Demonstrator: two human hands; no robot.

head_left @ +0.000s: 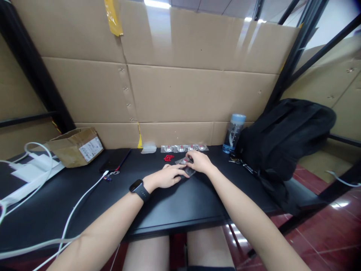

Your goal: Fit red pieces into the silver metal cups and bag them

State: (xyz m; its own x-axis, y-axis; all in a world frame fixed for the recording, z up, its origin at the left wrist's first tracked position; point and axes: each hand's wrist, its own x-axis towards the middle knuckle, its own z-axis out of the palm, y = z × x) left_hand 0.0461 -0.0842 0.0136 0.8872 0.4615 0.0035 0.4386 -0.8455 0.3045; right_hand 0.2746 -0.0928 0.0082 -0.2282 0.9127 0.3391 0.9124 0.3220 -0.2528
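Observation:
A small clear plastic bag (pixel 190 171) with a round whitish piece and a red bit inside lies on the black table under my two hands. My left hand (pixel 170 176), with a dark watch on its wrist, reaches in from the left; its fingers are stretched out and apart, their tips resting on the bag. From the right, my right hand (pixel 199 162) bends its fingers and thumb together at the bag's upper part. A little pile of red pieces (pixel 169 158) is just beyond my left hand. Behind it runs a row of several similar clear packets (pixel 181 148).
A translucent plastic piece (pixel 149 147) lies left of the packets. Farther left are a dark phone (pixel 113 162), white cables (pixel 84 195) and a cardboard box (pixel 79 146). A water bottle (pixel 233 133) and a black backpack (pixel 284 139) stand right. Cardboard walls the back.

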